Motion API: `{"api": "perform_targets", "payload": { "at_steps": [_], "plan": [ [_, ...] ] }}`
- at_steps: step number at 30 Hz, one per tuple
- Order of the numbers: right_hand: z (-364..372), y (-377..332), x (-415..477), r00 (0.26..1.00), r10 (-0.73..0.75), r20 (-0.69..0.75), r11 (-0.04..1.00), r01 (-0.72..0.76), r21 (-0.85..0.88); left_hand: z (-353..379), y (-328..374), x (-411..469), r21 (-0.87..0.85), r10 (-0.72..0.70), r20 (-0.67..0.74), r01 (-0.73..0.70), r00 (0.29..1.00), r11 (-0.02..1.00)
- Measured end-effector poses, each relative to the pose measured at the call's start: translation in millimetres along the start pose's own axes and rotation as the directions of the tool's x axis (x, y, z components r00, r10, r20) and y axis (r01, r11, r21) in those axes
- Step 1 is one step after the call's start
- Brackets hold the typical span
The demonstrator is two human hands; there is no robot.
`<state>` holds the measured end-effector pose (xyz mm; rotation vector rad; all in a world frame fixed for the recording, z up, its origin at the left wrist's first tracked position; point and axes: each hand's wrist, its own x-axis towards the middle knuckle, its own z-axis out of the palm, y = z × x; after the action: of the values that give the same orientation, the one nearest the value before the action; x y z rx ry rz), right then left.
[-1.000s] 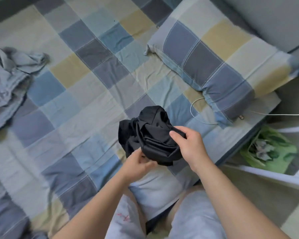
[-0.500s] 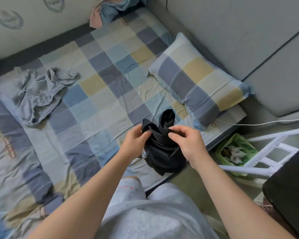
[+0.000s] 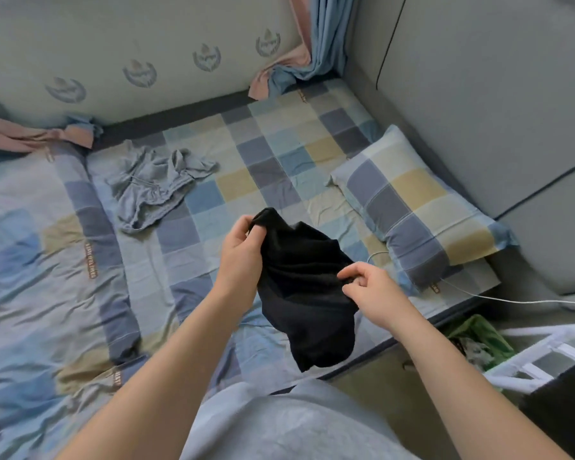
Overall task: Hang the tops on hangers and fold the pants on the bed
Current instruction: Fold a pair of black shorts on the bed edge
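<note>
A black garment (image 3: 304, 287) hangs in the air over the near edge of the bed (image 3: 213, 180), its lower part drooping down. My left hand (image 3: 243, 257) grips its upper left edge. At the right edge of the cloth, my right hand (image 3: 372, 290) pinches it between thumb and fingers. What kind of garment it is cannot be told from its bunched shape. A crumpled grey garment (image 3: 153, 187) with a drawstring lies on the checked sheet further back on the left.
A checked pillow (image 3: 415, 207) lies at the right end of the bed, with a white cable (image 3: 498, 298) running past it. Beside the bed stand a green bin (image 3: 478, 340) and a white frame (image 3: 545, 353). Curtains (image 3: 299, 58) hang in the far corner.
The head camera has tilted up, showing the wall and more of the bed. My hands have moved apart and the bunched black garment now spreads out and hangs lower between them.
</note>
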<state>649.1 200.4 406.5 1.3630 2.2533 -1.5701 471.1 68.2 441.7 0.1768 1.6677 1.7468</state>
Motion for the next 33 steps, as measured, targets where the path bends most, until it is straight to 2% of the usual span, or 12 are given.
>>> {"api": "perform_targets", "payload": {
  "at_steps": [2,4,6,8,11,15,18,23,27,33],
  "plan": [
    [12,-21,-4,0.997,-0.024,0.076,0.993,0.033,-0.117,-15,16,-8,0.022,0.094,0.046,-0.095,0.995,0.995],
    [29,-45,-9,0.993,-0.107,0.050,0.985,0.113,-0.134,-35,29,-16,0.093,0.181,0.108,-0.191,0.978,0.977],
    [47,-73,-16,0.967,-0.254,0.013,0.962,0.254,-0.105,-57,44,-23,0.160,0.237,0.175,-0.265,0.956,0.951],
    [69,-99,-23,0.920,-0.386,0.075,0.916,0.391,-0.089,-81,58,-30,0.223,0.274,0.216,-0.321,0.937,0.920],
    [109,-131,-27,0.877,-0.446,0.177,0.893,0.450,0.018,-120,76,-38,0.301,0.326,0.226,-0.384,0.918,0.873],
    [163,-153,-34,0.853,-0.521,0.001,0.851,0.520,0.077,-171,87,-50,0.341,0.396,0.200,-0.443,0.896,0.829],
    [198,-158,-36,0.852,-0.516,-0.087,0.856,0.517,-0.012,-205,90,-63,0.392,0.465,0.149,-0.484,0.873,0.783],
    [247,-155,-34,0.883,-0.469,-0.002,0.864,0.459,-0.208,-256,86,-84,0.421,0.537,0.007,-0.490,0.843,0.763],
    [269,-137,-33,0.933,-0.357,0.032,0.869,0.345,-0.355,-293,82,-96,0.449,0.591,-0.140,-0.481,0.795,0.753],
    [263,-108,-38,0.982,-0.188,0.003,0.868,0.168,-0.468,-335,61,-102,0.426,0.533,-0.329,-0.382,0.779,0.820]
  ]
}}
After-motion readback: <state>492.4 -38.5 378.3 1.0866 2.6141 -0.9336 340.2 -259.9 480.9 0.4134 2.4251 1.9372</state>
